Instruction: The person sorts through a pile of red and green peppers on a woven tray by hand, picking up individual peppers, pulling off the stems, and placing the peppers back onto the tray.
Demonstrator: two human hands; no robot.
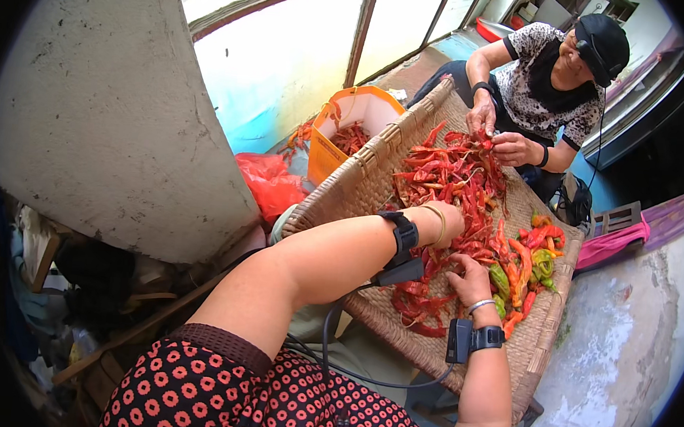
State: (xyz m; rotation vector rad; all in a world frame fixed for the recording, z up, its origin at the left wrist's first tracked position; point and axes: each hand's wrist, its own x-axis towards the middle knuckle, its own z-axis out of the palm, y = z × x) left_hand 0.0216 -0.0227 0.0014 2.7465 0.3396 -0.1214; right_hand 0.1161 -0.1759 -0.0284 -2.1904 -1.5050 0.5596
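Left hand (446, 220) reaches across, right hand (472, 281) curls, both at red peppers (457, 178), grips unclear.

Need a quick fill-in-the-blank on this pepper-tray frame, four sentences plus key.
The box beside the tray is ____ outside.
The peppers by the left hand are ____.
The green peppers lie to the ____ of the right hand.
The co-worker wears a ____ cap.

Missing words: orange; red; right; black.
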